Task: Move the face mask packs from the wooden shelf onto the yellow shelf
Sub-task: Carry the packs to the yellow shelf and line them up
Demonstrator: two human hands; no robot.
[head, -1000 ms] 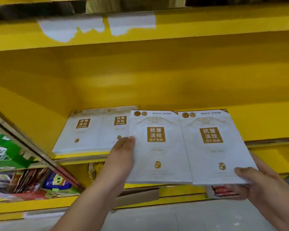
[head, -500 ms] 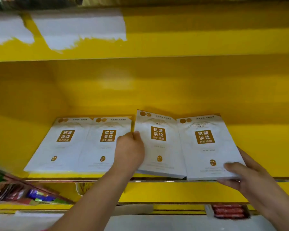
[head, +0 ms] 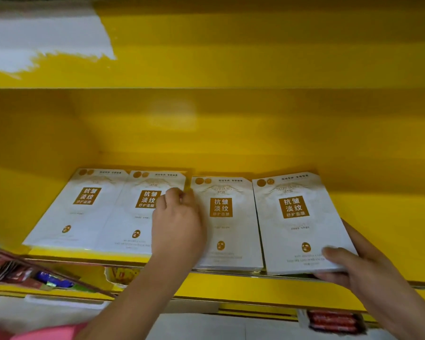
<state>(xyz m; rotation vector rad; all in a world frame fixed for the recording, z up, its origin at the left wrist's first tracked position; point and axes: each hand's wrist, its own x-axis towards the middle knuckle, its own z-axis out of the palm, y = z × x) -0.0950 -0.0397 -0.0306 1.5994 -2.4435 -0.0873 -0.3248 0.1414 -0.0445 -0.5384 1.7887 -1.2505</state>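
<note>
Several white face mask packs with gold labels lie flat in a row on the yellow shelf [head: 231,282]. Two packs [head: 79,209] sit at the left, side by side. My left hand [head: 177,224] rests with curled fingers on the left edge of the third pack [head: 228,229], partly covering the second pack [head: 133,217]. My right hand [head: 346,268] pinches the lower right corner of the fourth pack [head: 297,222], thumb on top, fingers under. That corner overhangs the shelf's front edge. The wooden shelf is out of view.
A yellow back wall and an upper yellow shelf [head: 231,57] with torn white label remains close in the space. The shelf's right part is bare yellow. Below at left lies a bin of coloured packets [head: 35,273]; red packets [head: 334,320] sit at lower right.
Both hands have pushed the two right-hand packs forward from in front of the shelf onto it, beside the two packs lying there. The packs now lie flat.
</note>
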